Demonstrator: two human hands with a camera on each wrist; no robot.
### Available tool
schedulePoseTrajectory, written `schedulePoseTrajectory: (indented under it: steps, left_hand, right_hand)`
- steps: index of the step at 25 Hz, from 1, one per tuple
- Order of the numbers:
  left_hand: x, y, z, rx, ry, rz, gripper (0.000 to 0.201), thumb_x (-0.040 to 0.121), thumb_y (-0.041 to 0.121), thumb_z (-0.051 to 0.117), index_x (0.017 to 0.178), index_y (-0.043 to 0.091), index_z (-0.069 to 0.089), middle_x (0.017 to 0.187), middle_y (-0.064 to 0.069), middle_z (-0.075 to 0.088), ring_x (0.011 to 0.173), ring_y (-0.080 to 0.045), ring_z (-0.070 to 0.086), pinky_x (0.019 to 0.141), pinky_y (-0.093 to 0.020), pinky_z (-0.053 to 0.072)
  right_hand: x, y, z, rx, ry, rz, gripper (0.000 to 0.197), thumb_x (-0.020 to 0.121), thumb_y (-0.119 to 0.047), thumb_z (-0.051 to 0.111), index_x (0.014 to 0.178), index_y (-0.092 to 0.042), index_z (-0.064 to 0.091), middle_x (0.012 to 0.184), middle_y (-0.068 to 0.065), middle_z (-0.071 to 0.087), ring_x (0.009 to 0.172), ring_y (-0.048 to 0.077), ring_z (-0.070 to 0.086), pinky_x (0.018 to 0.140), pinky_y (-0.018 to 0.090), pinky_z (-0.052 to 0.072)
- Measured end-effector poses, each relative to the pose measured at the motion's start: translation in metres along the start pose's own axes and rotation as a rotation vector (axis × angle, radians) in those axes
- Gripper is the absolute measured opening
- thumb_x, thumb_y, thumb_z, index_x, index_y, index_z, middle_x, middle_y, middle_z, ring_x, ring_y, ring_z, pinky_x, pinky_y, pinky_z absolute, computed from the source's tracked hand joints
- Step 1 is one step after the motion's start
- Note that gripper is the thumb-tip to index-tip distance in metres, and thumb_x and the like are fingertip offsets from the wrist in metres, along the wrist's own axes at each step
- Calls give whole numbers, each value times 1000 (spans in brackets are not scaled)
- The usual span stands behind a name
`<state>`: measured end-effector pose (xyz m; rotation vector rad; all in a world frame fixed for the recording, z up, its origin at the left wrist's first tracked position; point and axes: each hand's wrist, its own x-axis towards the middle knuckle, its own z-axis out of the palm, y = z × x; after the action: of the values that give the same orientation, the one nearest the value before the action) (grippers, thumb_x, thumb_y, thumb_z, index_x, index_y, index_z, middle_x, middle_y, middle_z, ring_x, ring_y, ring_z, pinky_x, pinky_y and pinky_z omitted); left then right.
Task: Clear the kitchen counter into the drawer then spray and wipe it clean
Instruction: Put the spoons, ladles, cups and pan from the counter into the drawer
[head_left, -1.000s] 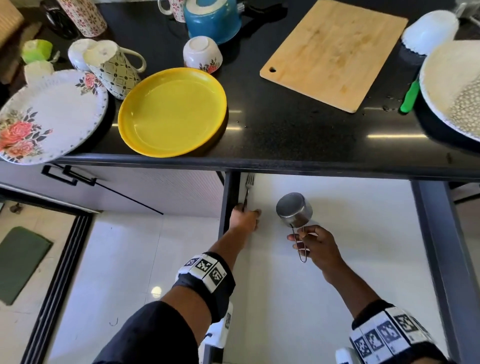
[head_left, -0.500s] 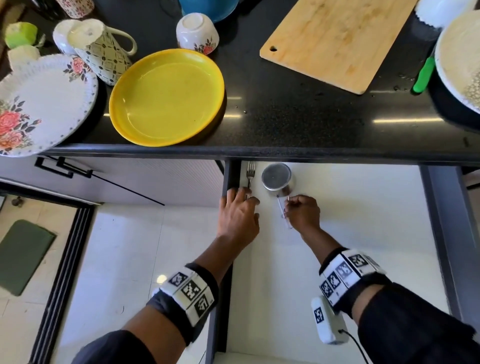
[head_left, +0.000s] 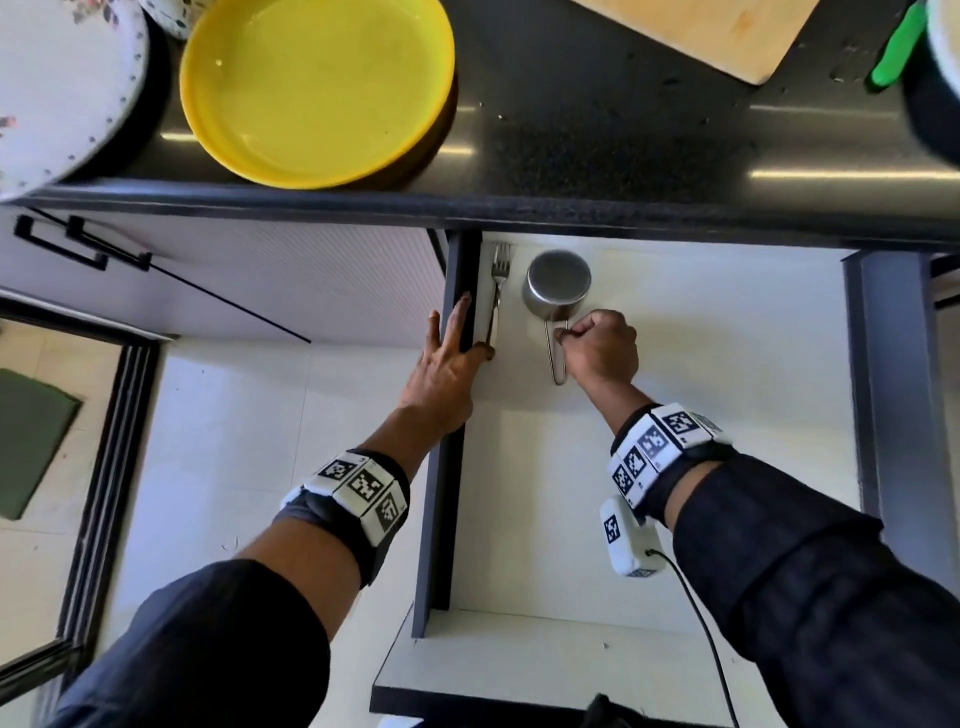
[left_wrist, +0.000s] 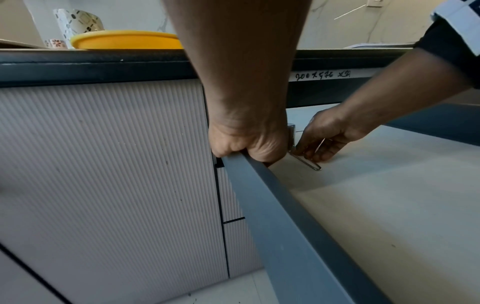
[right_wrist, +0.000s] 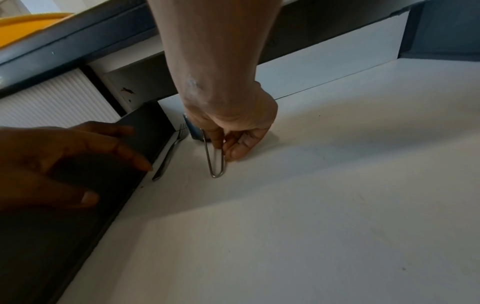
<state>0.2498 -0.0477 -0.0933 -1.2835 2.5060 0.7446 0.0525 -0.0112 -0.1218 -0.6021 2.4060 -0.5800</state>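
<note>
The drawer (head_left: 701, 415) is pulled out below the black counter (head_left: 597, 130). A fork (head_left: 498, 291) lies along its left wall at the back. Beside it on the white floor sits a steel cup (head_left: 558, 283) with a wire loop handle (right_wrist: 217, 164). My right hand (head_left: 597, 353) pinches that handle near the cup, which is mostly hidden behind the hand in the right wrist view. My left hand (head_left: 452, 358) rests on the drawer's grey left wall (left_wrist: 272, 205), fingers straight on the outside and thumb inside near the fork's handle (right_wrist: 168, 156).
On the counter above sit a yellow plate (head_left: 317, 88), a floral plate (head_left: 62, 93), a wooden cutting board (head_left: 717, 31), a green-handled tool (head_left: 893, 47) and a large dish (head_left: 940, 78) at the right edge. A ribbed cabinet front (left_wrist: 103, 164) stands left of the drawer.
My right hand has carried the cup to the back left of the drawer and set it down beside the fork. My left hand left the fork and moved onto the drawer's wall.
</note>
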Motion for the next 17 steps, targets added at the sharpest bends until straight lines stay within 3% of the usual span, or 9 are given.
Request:
schedulePoseTrajectory:
  steps: [3,6,8,11,17]
  left_hand:
    - [-6,-2,5,-53,25,0,70,76,-19,50,131,24,51,162,-2,-17,146,-44,-12,109,-53,39]
    - [-11,-3,9,-58,29,-5,69,75,-19,50,130,23,51,162,-1,-16,147,-42,-12,105,-50,44]
    - [-11,-2,10,-54,32,1,67,76,-17,52,130,22,51,162,-3,-15,146,-43,-14,108,-51,40]
    - [-8,-4,10,-35,35,10,64,78,-14,56,130,21,52,162,-4,-14,145,-45,-16,110,-53,37]
    - [-7,-6,13,-20,60,26,66,76,-15,54,130,22,52,163,-5,-11,145,-45,-17,106,-51,43]
  right_hand:
    - [-7,-3,-2,-12,38,-77,21,81,-30,73,96,-16,68,103,2,69,99,25,63,71,24,39]
    - [-15,-8,-3,-17,191,-293,58,76,-34,76,126,-18,53,124,6,56,105,29,61,74,34,52]
    - [-18,-9,0,-100,196,-450,69,77,-34,75,139,-23,47,137,8,44,113,30,56,77,37,54]
    - [-13,-12,3,-229,120,-567,49,87,-25,66,135,-24,57,146,8,38,117,29,53,83,39,55]
    - [2,-22,5,-193,129,-560,41,89,-16,62,129,-23,63,138,9,44,114,28,52,80,38,54]
